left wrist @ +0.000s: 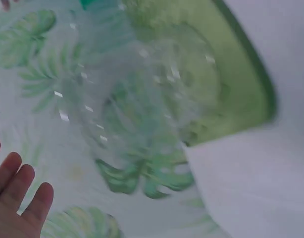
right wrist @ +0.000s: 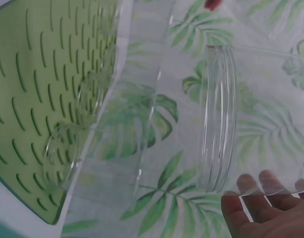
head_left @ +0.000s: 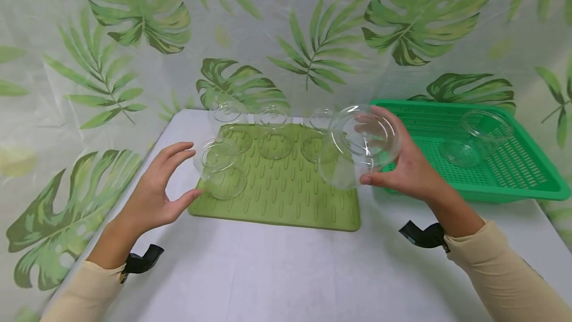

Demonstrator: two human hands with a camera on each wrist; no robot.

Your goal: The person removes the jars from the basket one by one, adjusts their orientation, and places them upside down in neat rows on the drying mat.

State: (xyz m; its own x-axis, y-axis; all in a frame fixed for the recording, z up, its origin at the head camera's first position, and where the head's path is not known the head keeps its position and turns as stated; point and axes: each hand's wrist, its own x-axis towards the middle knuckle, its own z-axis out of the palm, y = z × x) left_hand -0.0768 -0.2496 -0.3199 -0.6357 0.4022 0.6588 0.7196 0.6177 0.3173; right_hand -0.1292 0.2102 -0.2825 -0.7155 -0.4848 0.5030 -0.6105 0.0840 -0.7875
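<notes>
My right hand grips a clear cup from its right side, thumb below and fingers behind, above the mat's right edge. In the right wrist view, the ridged end of this cup points away from the fingers. My left hand is empty, thumb and fingers spread apart beside a clear cup at the front left of the green mat. Behind it stand the left cup, middle cup and right cup in a back row.
A green perforated basket stands at the right of the white table, with a clear cup lying in it. A leaf-patterned sheet hangs directly behind the table.
</notes>
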